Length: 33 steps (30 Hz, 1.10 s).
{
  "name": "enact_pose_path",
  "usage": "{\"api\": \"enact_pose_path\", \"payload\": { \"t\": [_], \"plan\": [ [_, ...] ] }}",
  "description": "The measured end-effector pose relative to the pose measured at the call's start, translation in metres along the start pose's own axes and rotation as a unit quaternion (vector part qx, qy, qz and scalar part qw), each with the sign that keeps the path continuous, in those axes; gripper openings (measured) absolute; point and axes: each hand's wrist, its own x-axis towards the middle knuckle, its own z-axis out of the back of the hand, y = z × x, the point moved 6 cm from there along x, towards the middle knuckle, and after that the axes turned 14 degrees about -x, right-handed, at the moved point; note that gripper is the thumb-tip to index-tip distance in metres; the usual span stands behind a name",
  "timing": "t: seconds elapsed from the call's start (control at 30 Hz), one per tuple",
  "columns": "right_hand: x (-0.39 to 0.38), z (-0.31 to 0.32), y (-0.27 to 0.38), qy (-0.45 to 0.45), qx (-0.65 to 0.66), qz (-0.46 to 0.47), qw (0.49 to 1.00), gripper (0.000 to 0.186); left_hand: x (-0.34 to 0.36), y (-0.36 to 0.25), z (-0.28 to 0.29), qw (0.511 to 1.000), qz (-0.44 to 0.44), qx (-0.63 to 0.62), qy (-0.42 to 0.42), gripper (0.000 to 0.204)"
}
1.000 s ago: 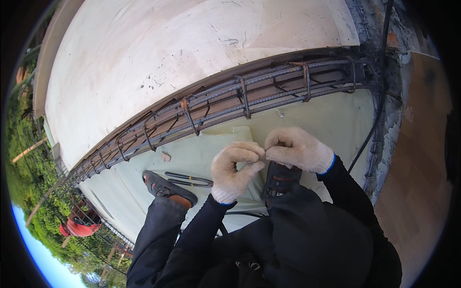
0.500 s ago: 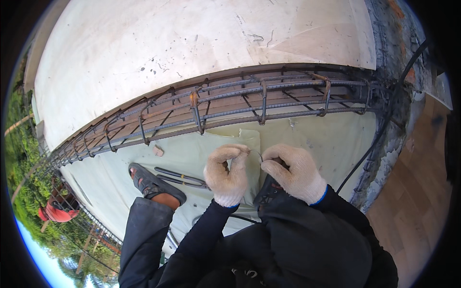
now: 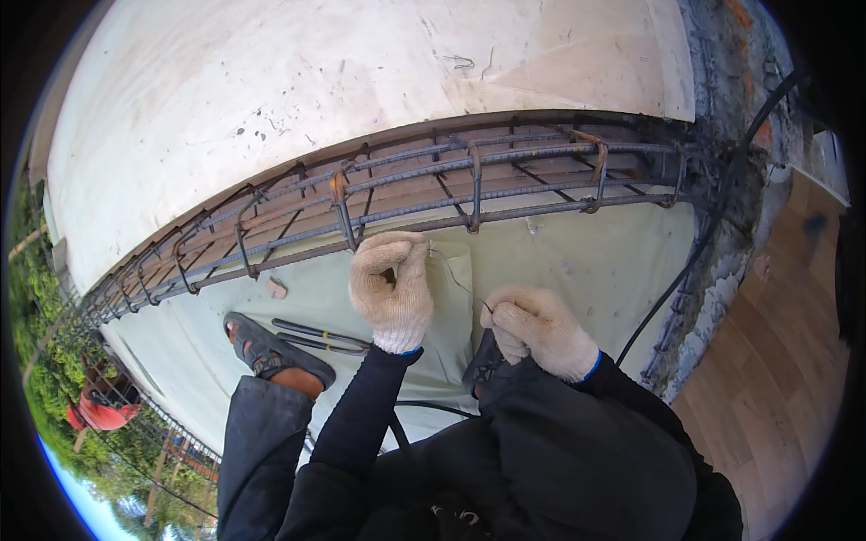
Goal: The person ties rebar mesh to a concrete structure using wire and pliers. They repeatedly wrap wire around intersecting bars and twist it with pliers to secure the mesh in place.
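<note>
A thin, bent piece of tie wire (image 3: 461,285) stretches between my two gloved hands, in front of the rebar cage (image 3: 475,191). My left hand (image 3: 393,290) is closed, pinching the wire's upper end just below the cage's nearest bar. Lower and to the right, my right hand (image 3: 541,330) grips the other end between thumb and fingers. Both wear cream knitted gloves with blue-edged cuffs. Long-handled pliers or nippers (image 3: 316,332) with dark handles lie beside my left sandal (image 3: 280,352); their jaws are hidden behind my left arm.
Pale sheeting (image 3: 577,261) covers the surface underfoot. Beyond the cage spreads a large whitish panel (image 3: 361,54) with wire scraps. A black cable (image 3: 672,311) runs down a rough concrete edge at right. A small stone chip (image 3: 276,288) lies left; a person in red (image 3: 104,413) is at far left.
My hands have drawn apart, the left moving up and left, the right slightly down. More of the tie wire now shows between them. The whole view has shifted a little.
</note>
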Motion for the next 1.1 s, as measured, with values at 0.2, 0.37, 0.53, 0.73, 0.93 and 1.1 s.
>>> {"api": "enact_pose_path", "payload": {
  "t": [0.2, 0.37, 0.53, 0.73, 0.93, 1.1],
  "plan": [
    [-0.003, 0.028, -0.002, -0.101, -0.018, 0.024, 0.994, 0.023, -0.001, -0.005, 0.000, 0.986, -0.066, 0.082, 0.131, 0.031],
    [-0.009, 0.026, 0.037, -0.170, -0.111, 0.198, 0.959, 0.023, -0.003, -0.017, -0.008, 0.997, 0.060, 0.021, 0.035, 0.039],
    [-0.011, 0.024, 0.089, -0.288, -0.073, 0.336, 0.894, 0.020, -0.029, -0.019, -0.033, 0.925, 0.031, 0.293, 0.240, 0.056],
    [-0.046, 0.034, 0.099, -0.102, -0.505, 0.096, 0.852, 0.019, -0.060, 0.001, -0.016, 0.869, 0.087, 0.357, 0.331, 0.056],
    [-0.029, 0.058, 0.019, -0.270, -0.452, 0.066, 0.848, 0.025, -0.042, -0.008, -0.014, 0.887, 0.061, 0.388, 0.242, 0.064],
    [0.001, 0.057, -0.003, -0.356, -0.302, 0.081, 0.880, 0.027, -0.019, -0.002, -0.028, 0.849, -0.027, 0.466, 0.247, 0.067]
  ]
}}
